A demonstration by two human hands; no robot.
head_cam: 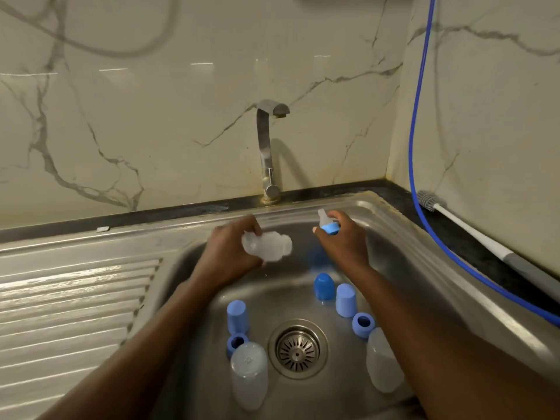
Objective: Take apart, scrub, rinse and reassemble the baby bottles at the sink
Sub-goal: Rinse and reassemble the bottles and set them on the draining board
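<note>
Over the steel sink (403, 237), my left hand (230, 250) grips a clear bottle body (268, 247) lying sideways. To its right, my right hand (342, 237) holds a blue collar with a clear teat (327, 222), apart from the body. On the sink floor stand three blue caps (324, 286) (345, 300) (238, 316) and two blue collar rings (363, 325) (237, 344). Two clear bottle bodies stand upside down, one left of the drain (250, 374), one right of it (383, 359).
The tap (266, 153) rises behind the sink with no water visible. The drain (298, 348) sits in the middle. A ribbed drainboard (69, 298) lies to the left. On the right counter a bottle brush (472, 234) lies beside a blue hose (424, 207).
</note>
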